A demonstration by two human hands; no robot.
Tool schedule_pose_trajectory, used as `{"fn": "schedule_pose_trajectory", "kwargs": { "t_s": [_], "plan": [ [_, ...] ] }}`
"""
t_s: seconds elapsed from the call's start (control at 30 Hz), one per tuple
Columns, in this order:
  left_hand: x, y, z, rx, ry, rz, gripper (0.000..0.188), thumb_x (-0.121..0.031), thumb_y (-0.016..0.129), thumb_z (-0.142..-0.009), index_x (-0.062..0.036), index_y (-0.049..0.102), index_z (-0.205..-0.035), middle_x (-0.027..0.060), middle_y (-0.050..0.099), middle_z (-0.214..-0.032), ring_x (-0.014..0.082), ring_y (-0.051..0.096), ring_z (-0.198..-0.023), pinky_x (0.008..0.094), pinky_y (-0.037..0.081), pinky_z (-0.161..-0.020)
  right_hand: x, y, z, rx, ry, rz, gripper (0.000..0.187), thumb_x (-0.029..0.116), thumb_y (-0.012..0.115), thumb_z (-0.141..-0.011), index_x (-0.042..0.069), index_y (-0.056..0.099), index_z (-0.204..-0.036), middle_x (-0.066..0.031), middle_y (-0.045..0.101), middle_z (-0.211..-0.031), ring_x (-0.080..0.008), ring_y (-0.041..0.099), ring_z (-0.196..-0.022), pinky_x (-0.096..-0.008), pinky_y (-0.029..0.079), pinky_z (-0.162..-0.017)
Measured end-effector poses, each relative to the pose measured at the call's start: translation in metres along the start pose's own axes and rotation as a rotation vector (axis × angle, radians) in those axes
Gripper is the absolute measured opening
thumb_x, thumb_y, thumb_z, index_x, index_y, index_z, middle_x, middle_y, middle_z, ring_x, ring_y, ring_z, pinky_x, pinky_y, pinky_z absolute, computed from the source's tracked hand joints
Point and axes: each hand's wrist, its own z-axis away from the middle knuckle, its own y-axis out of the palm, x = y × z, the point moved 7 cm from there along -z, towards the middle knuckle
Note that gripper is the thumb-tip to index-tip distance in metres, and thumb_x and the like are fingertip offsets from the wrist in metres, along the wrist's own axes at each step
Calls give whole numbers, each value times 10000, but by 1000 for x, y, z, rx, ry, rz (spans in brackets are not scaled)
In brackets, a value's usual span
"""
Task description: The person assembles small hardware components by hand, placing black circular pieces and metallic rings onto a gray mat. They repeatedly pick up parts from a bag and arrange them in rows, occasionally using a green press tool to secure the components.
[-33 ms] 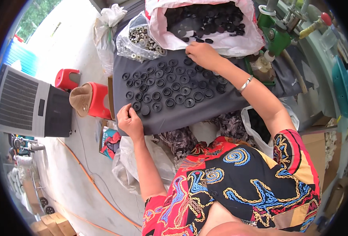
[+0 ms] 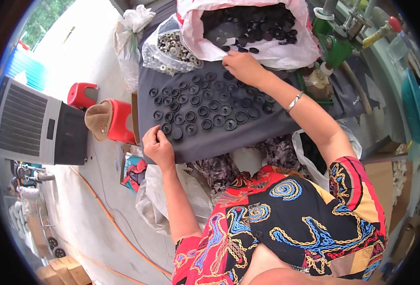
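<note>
Black round discs [image 2: 203,111], many ring-shaped with raised rims, lie spread in loose rows on the dark grey cloth-covered table [image 2: 210,148]. My left hand [image 2: 158,146] rests at the table's front left edge, thumb and fingers pinched together beside the nearest discs; whether anything is between them is hidden. With its fingers curled downward, my right hand [image 2: 243,67] is at the far side of the rows, just before the open white sack [image 2: 200,47] of black discs. Its fingertips are close to a disc [image 2: 228,75]; what they hold, if anything, cannot be made out.
A clear bag of small metal parts [image 2: 176,50] sits left of the sack. A green hand-press machine [image 2: 336,50] stands at the right. Red stools [image 2: 120,121], a grey air cooler [image 2: 27,123] and an orange hose [image 2: 96,197] are on the left floor.
My right hand has shifted very slightly left along the sack's near edge. The left hand stays by the same discs. The whole view has moved a little.
</note>
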Motion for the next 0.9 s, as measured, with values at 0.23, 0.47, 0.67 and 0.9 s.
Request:
{"fn": "schedule_pose_trajectory", "kwargs": {
  "t_s": [0.23, 0.47, 0.67, 0.9],
  "plan": [
    [-5, 0, -7, 3, 28, 8, 129, 22, 595, -803, -2, 684, -893, 118, 671, -918, 249, 622, -861, 339, 500, -758, -3, 38, -8, 40, -105, 184, 78, 82, 573, -743, 46, 622, -791, -130, 614, -807, -333, 636, -769, -439, 519, -716],
    [-2, -1, -3, 4, 14, 12, 138, 25, 598, -801, -6, 683, -906, 114, 668, -926, 246, 624, -854, 336, 502, -750, -50, 5, 6, 131, 106, 128, 261, 32, 532, -751, 41, 683, -964, -158, 669, -989, -333, 636, -933, -402, 512, -816],
    [-4, 2, -6, 5, 22, 6, 127, 25, 599, -804, -3, 686, -891, 113, 673, -912, 246, 617, -854, 337, 496, -759, -50, -3, 15, 338, 178, 56, 294, 128, 658, -772, 66, 678, -1059, -158, 668, -996, -323, 627, -965, -415, 486, -872],
    [2, 2, -4, -10, 16, 25, 122, 16, 601, -808, -2, 688, -891, 108, 675, -902, 235, 616, -839, 327, 497, -741, -42, 13, 19, 308, -14, 286, 208, 165, 648, -786, 60, 682, -962, -154, 642, -936, -335, 597, -983, -425, 469, -890]
  ]
}}
